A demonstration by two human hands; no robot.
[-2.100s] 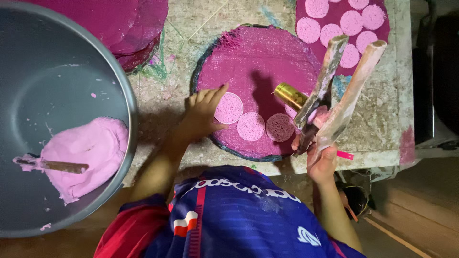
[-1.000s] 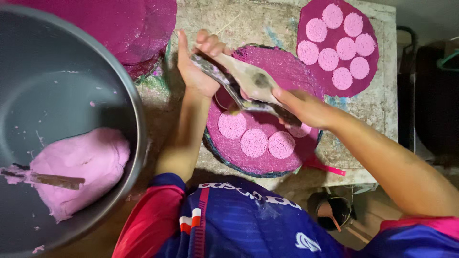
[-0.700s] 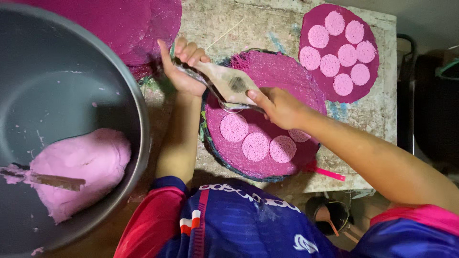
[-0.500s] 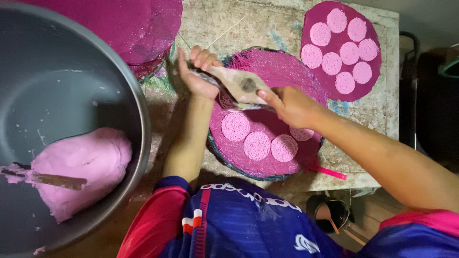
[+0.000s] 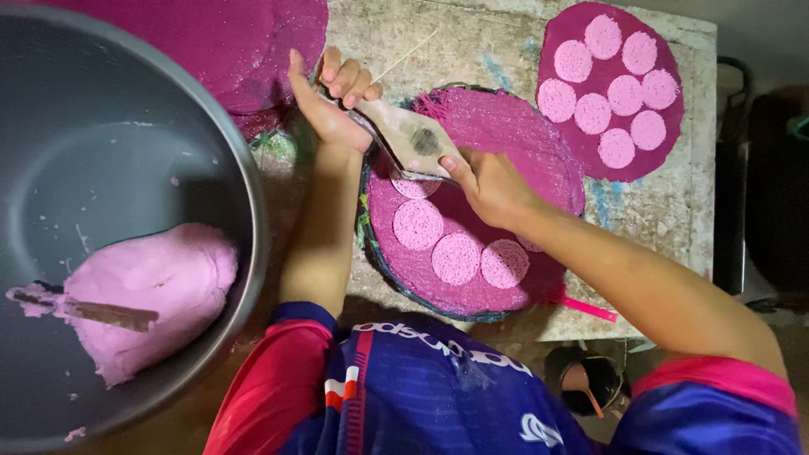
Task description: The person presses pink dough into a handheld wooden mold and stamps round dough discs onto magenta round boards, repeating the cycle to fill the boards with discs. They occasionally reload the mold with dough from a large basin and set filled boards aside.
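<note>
Press (image 5: 413, 139) is gripped by your left hand (image 5: 333, 101) and right hand (image 5: 489, 181) over the tray (image 5: 506, 135); bowl (image 5: 244, 219) crowds your left arm.

grey bowl (image 5: 244, 211) | pink dough lump (image 5: 152, 295) | far mat (image 5: 556, 50), 7 discs | cup (image 5: 590, 383), perhaps

My hands (image 5: 333, 101) (image 5: 489, 181) have brought the wooden press (image 5: 413, 139) (held open two seconds ago) down shut over a fourth pink disc (image 5: 413, 185) on the tray (image 5: 506, 135).
</note>
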